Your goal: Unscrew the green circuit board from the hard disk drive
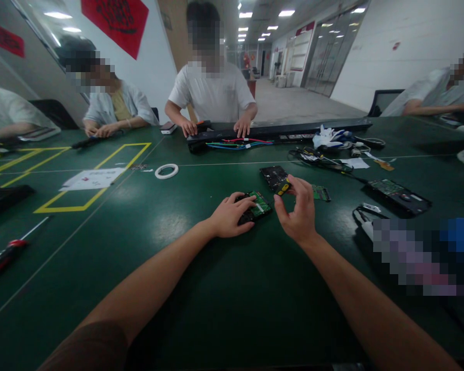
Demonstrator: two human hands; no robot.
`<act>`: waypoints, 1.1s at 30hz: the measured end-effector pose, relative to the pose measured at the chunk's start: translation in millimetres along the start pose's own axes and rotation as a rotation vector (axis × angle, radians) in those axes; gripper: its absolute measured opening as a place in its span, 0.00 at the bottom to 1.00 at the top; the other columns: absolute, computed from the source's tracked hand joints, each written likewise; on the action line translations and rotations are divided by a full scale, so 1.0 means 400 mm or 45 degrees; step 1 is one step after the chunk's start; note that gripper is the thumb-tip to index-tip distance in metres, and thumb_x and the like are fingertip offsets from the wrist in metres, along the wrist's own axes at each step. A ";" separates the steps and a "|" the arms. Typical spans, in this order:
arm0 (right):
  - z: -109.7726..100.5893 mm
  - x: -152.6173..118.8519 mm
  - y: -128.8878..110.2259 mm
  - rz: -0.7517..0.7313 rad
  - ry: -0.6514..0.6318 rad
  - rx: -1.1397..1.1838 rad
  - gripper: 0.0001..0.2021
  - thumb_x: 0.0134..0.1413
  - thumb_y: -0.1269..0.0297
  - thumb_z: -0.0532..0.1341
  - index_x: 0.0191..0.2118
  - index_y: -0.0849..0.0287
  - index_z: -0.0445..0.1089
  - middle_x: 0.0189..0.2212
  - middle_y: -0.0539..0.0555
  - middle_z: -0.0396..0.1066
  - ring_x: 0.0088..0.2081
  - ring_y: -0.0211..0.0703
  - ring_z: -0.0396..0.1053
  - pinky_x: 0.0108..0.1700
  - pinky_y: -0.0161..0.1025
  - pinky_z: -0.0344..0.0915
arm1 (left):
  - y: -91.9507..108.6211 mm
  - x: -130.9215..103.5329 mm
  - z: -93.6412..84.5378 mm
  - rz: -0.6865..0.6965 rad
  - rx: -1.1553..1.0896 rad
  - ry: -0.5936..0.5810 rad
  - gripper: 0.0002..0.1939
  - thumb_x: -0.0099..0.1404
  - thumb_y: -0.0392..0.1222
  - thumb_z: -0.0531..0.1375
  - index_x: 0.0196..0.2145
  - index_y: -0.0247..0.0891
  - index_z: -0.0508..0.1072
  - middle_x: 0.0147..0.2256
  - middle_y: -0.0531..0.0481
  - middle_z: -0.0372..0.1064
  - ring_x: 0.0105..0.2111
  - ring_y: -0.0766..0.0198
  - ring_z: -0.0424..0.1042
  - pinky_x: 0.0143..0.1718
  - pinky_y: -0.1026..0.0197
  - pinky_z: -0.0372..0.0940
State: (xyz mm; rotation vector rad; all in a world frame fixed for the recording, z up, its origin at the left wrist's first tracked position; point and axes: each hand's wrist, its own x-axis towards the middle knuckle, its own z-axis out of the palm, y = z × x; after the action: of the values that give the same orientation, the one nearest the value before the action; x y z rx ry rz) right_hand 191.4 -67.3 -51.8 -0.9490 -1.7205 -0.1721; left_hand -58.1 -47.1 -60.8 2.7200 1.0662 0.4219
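Note:
My left hand [234,215] lies with its fingers spread on a black hard drive with a green circuit board [260,204], which rests flat on the green table [201,268]. My right hand [298,210] pinches a small yellow and black tool [283,186] between thumb and fingers, just right of that drive and above the table. Behind the tool lies a second black drive [272,175], partly covered by it. A loose green circuit board [321,193] is beyond my right hand.
Another drive [398,197] lies at the right, near cables and white gloves [330,138]. Across the table a person touches a long black bar [278,131]. A tape roll [166,171], paper [93,179] and red screwdriver [11,250] are leftward. Other people sit around.

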 end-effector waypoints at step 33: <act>0.002 -0.005 0.002 -0.038 0.008 -0.048 0.39 0.65 0.68 0.60 0.76 0.45 0.45 0.67 0.61 0.59 0.63 0.60 0.66 0.47 0.52 0.83 | 0.001 0.002 0.001 0.006 0.034 -0.004 0.33 0.67 0.57 0.62 0.65 0.45 0.63 0.72 0.46 0.56 0.69 0.34 0.51 0.62 0.29 0.60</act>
State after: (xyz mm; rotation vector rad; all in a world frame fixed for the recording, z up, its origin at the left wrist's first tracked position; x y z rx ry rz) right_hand 191.4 -67.3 -53.8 -0.9501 -1.7313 -0.2277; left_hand -57.3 -46.9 -61.0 2.7462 1.0720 0.4074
